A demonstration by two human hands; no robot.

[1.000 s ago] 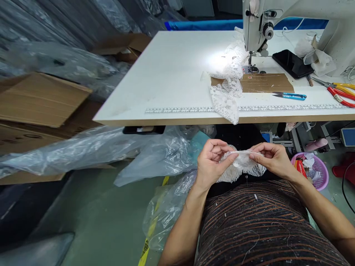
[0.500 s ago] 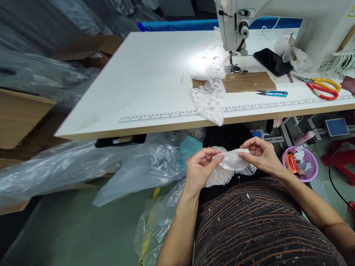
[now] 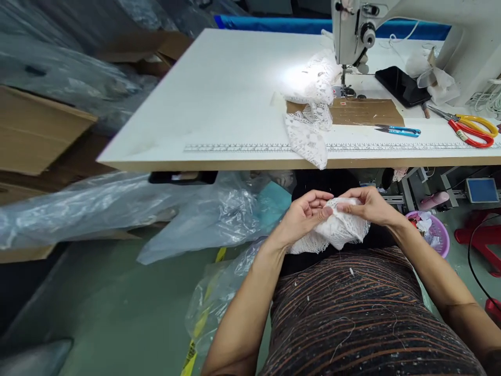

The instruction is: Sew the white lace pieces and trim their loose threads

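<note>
Over my lap, just below the table's front edge, I hold a piece of white lace fabric (image 3: pixel 341 230) in both hands. My left hand (image 3: pixel 311 211) pinches its upper left part between thumb and fingers. Close beside it, my right hand (image 3: pixel 362 206) grips the upper right part, with the thumb on top. The lower part of the lace hangs in loose folds onto my lap. Another strip of white lace (image 3: pixel 309 136) lies on the table near the sewing machine needle (image 3: pixel 343 78), one end hanging over the front edge.
The sewing machine (image 3: pixel 354 31) stands on the white table (image 3: pixel 219 99). Blue thread snips (image 3: pixel 399 130), scissors (image 3: pixel 469 128), a phone (image 3: pixel 403 86) and brown cardboard (image 3: pixel 368 111) lie there. A purple basket (image 3: pixel 444 237) stands low right. Plastic-wrapped goods (image 3: pixel 203 214) and cardboard boxes (image 3: pixel 43 128) fill the left.
My hands have come closer together, gathering the lace that was stretched between them; more of it now hangs in folds. The view has shifted slightly, so the table appears higher and further right.
</note>
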